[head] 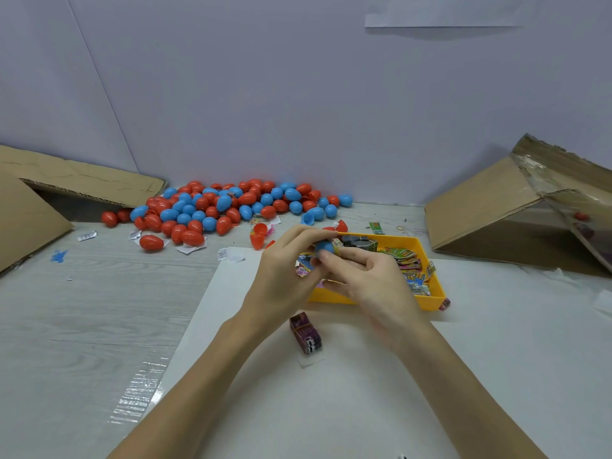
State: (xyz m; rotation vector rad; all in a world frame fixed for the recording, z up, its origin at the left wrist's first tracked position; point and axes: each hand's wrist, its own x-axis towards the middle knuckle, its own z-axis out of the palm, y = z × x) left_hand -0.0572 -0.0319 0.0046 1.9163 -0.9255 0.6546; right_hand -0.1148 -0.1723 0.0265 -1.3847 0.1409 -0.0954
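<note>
Both my hands meet over the left end of a yellow tray (427, 301). My left hand (284, 276) and my right hand (371, 279) together grip a small blue plastic egg (324, 247), which shows between the fingertips. Part of the egg is hidden by my fingers. The tray holds several small colourful printed packets (409, 263). A dark purple bundle of packets (306, 332) lies on the white sheet (331, 392) just below my hands.
A heap of red and blue plastic eggs (225, 207) lies against the back wall, with open egg halves (260, 235) nearer the tray. Cardboard boxes stand at far left (29, 220) and far right (516, 210). Paper slips are scattered on the table.
</note>
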